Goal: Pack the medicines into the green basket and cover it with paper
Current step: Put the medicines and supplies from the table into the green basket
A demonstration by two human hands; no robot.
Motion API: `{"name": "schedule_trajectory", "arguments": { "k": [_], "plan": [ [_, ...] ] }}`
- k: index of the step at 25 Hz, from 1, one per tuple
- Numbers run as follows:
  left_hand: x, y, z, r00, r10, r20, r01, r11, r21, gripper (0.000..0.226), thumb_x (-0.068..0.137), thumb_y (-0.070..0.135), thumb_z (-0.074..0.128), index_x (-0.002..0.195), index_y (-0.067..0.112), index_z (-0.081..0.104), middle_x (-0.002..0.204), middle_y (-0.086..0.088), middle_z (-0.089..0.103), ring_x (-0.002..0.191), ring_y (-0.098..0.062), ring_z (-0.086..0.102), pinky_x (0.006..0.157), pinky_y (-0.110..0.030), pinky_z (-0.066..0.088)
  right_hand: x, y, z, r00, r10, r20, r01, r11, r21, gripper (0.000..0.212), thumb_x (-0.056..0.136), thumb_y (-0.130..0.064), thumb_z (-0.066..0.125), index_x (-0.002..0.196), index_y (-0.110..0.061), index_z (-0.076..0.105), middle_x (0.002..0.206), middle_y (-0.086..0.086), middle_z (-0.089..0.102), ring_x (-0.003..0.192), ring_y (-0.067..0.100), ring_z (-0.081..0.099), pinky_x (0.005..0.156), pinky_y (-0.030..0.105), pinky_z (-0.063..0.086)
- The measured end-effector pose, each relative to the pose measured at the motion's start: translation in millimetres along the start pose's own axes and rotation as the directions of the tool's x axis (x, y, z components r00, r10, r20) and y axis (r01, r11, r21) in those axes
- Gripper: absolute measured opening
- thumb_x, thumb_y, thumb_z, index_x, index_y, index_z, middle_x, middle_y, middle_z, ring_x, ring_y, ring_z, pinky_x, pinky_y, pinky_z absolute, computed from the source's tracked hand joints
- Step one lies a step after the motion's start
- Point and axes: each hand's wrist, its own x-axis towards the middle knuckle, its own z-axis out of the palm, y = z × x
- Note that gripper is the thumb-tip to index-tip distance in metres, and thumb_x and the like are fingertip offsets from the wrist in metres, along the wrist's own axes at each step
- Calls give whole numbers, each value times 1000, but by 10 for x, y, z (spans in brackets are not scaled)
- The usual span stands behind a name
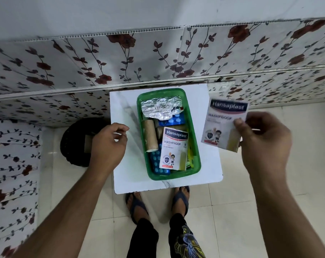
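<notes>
The green basket (194, 146) stands on a small white table (124, 164). Inside lie a crumpled foil strip (160, 108), blue pill strips (159, 165), a tan bandage roll (150, 135) and a white Hansaplast plaster pack (174, 148). My right hand (264, 140) holds a second Hansaplast pack (223, 123) by its right edge, up in the air to the right of the basket. My left hand (109, 144) hovers over the table's left edge, left of the basket, fingers loosely curled and holding nothing.
A dark round woven object (74, 142) sits on the floor to the left of the table. Flower-patterned wall panels rise behind and at the left. A wall socket (221, 87) is behind the table's right corner. My feet in sandals (158, 202) stand at the table's near edge.
</notes>
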Motion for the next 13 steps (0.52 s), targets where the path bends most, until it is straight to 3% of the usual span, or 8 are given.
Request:
{"name": "schedule_trajectory", "arguments": {
  "k": [2,4,5,8,11,13],
  "plan": [
    [-1,10,-13,1000,-3,-4,3,1000,-2,21,89,5,57,96,20,70,82,16,64,68,-4,59,60,-19,42,-109,-262,89,985,1,173,-27,989,146,12,86,-12,72,91,-22,66,83,-2,72,68,13,69,54,26,55],
    [-9,17,-21,1000,-5,-12,4,1000,-14,21,89,5,57,96,20,70,84,16,65,70,-3,59,59,-18,42,-250,-277,348,911,72,406,-76,997,-5,20,85,-12,74,92,-27,63,81,-3,72,68,11,71,55,33,57],
    [-12,22,-18,1000,-4,-14,4,1000,-21,21,89,6,57,96,20,71,85,16,65,71,-1,59,59,-18,42,-307,-215,478,882,77,464,-10,989,-144,21,85,-16,73,96,-29,61,84,-5,73,72,13,72,59,37,58],
    [-20,6,-3,1000,-2,-11,2,1000,-24,22,88,6,57,94,23,71,82,16,64,70,3,59,58,-18,41,-425,-22,689,853,-53,520,343,808,-479,37,87,-27,69,120,-25,53,107,-2,69,92,23,68,71,33,55],
    [-22,-49,-11,1000,-9,-11,9,1000,-14,22,88,6,57,93,23,71,81,16,65,69,6,58,56,-12,40,-468,82,700,847,-271,457,522,587,-619,58,78,-34,75,130,-21,54,112,9,61,95,31,61,64,37,53],
    [-33,-73,1,1000,-16,-6,15,1000,-20,23,87,6,57,93,23,71,83,16,65,70,6,58,57,-13,41,-506,163,733,793,-372,483,609,471,-637,58,74,-38,77,128,-22,60,114,11,62,93,33,57,67,38,52]
  ]
}}
